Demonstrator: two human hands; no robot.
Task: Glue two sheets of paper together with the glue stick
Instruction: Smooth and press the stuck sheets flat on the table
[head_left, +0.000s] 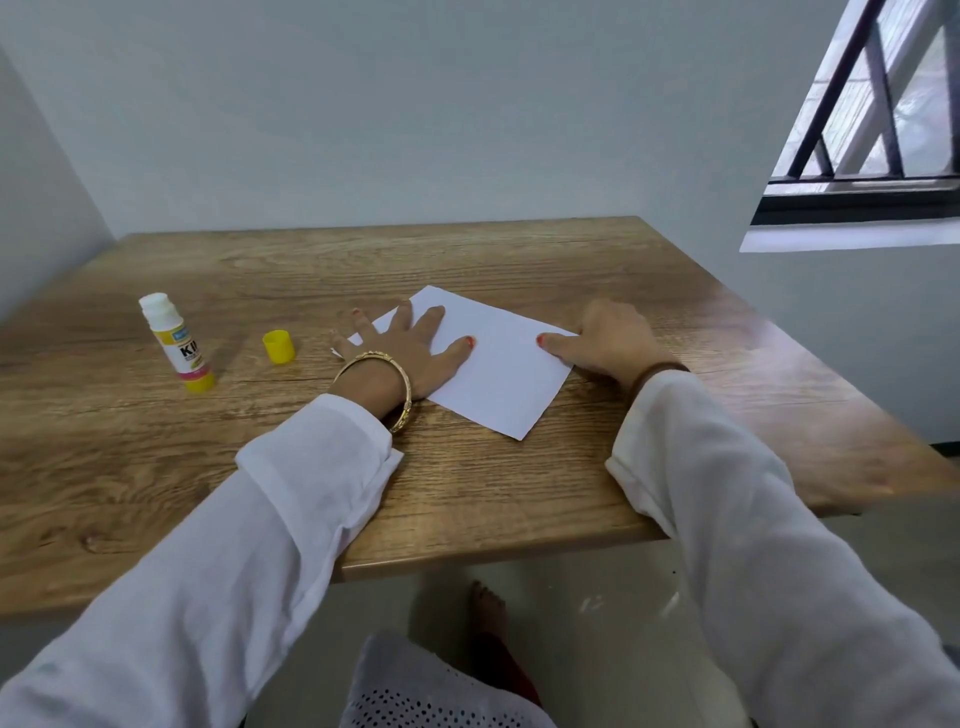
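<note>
White paper (493, 374) lies flat on the wooden table (208, 467), turned at an angle. A sliver of a lower sheet peeks out at its left edge under my fingers. My left hand (410, 348) presses flat on the paper's left part, fingers spread. My right hand (608, 338) rests at the paper's right corner, thumb on the sheet, other fingers curled on the table. The glue stick (176, 345) stands upright and uncapped to the left, apart from both hands. Its yellow cap (279, 346) sits between the stick and my left hand.
The table's front edge runs close to my body and its right edge falls off toward the floor. Grey walls close in at the back and left. A barred window (872, 130) is at the upper right. A bare foot (488, 608) shows under the table.
</note>
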